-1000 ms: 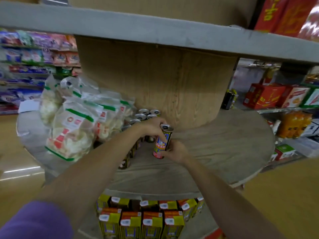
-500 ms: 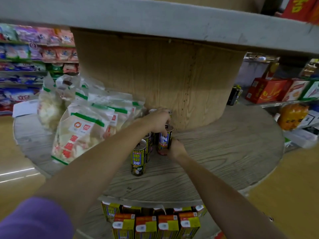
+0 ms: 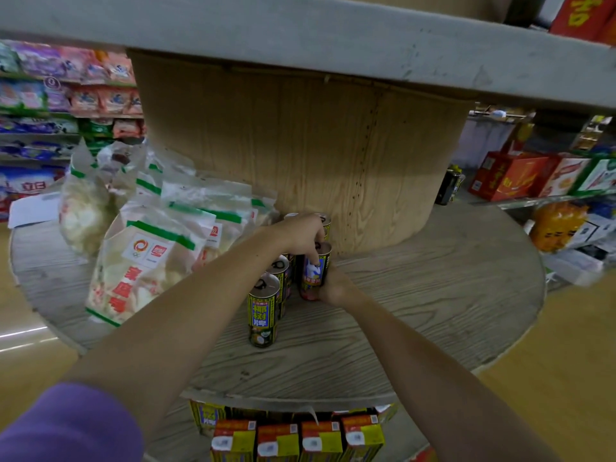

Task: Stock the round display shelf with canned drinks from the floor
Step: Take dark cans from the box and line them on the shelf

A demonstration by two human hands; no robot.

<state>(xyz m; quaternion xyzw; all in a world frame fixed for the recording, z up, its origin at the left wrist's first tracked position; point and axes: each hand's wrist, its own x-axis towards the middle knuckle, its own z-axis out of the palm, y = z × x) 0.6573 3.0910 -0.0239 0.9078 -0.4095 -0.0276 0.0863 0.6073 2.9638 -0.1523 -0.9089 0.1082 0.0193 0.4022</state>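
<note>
Both hands are seating a can on the shelf beside the row; right hand is gripping its base, left hand fingertips pinching its rim. Next, probably, letting go cleanly

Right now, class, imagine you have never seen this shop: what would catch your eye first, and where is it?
Two hands meet on a blue and red can standing on the round wooden shelf beside the central drum: the left hand on top, the right hand gripping its base. A row of yellow and black cans stands just left of it, and clear snack bags fill the shelf's left side.
</note>
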